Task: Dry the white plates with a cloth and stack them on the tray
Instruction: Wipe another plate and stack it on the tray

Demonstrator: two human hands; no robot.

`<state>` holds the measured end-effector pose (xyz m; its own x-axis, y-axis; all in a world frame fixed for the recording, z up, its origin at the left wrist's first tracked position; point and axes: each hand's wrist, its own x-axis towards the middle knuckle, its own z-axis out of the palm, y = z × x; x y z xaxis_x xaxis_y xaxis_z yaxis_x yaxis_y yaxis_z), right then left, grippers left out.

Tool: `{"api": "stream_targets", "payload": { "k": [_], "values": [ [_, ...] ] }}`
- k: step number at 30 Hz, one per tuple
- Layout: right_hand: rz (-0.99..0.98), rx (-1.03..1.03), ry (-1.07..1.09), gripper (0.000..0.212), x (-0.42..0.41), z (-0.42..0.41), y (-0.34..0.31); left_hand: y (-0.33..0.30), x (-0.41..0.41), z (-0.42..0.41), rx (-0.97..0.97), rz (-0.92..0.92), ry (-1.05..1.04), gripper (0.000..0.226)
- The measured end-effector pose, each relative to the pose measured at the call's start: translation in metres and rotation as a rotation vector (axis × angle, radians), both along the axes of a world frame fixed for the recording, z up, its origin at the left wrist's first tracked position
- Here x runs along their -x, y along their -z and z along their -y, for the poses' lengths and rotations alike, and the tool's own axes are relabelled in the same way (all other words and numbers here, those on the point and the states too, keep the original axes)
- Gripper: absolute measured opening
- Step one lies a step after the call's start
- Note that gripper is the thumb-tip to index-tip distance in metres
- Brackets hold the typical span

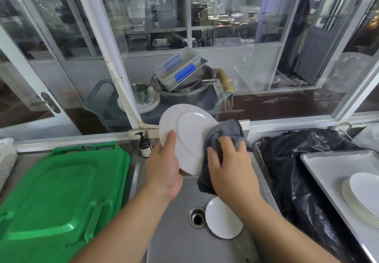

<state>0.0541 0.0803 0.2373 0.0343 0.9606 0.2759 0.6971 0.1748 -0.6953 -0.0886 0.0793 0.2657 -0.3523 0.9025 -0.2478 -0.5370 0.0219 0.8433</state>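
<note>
L hand (164,166) grips white plate (187,137) tilted over sink (174,232); R hand (229,172) presses grey cloth (222,139) on its right rim. 2nd plate (222,219) by drain (196,216). Stack (361,197) on tray (320,162), counter's right edge.

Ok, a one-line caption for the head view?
Left hand holds plate over sink; right hand wipes with cloth.

Clearly a commercial kitchen's wash-up corner, given the steel sink (184,242), stacked metal bowls (184,92) (behind glass) and shelved steel pans (161,43).

A glossy white plate (188,137), soft grey cloth (223,139), brushed metal sink (180,232), shiny green plastic lids (61,191).
</note>
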Motion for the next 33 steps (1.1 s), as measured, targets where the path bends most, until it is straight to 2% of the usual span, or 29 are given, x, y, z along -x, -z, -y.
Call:
{"api": "stream_targets", "payload": {
  "k": [3, 8, 16, 21, 24, 28, 33],
  "values": [
    [0.201, -0.14, -0.164, 0.031, 0.006, 0.008, -0.015, 0.007, -0.007, 0.004, 0.006, -0.034, 0.049, 0.025],
    [0.289, -0.204, -0.307, 0.031, -0.003, -0.026, -0.043, 0.017, -0.01, 0.016, -0.004, -0.038, 0.118, 0.031],
    [0.27, -0.111, -0.095, 0.028, -0.02, -0.053, -0.044, 0.007, 0.002, 0.014, -0.045, -0.046, 0.017, 0.021],
    [0.245, -0.1, -0.213, 0.025, -0.021, -0.011, -0.03, 0.006, 0.007, 0.013, -0.037, -0.106, 0.02, 0.019],
    [0.17, -0.138, -0.354, 0.024, -0.007, 0.009, -0.033, 0.012, -0.001, 0.017, -0.033, -0.12, 0.057, 0.027],
    [0.237, -0.28, -0.386, 0.028, -0.003, -0.007, -0.048, 0.017, -0.009, 0.025, -0.037, -0.074, 0.132, 0.032],
    [0.29, -0.33, -0.399, 0.031, -0.006, -0.041, -0.071, 0.015, -0.018, 0.038, -0.046, -0.163, 0.197, 0.031]
  ]
}}
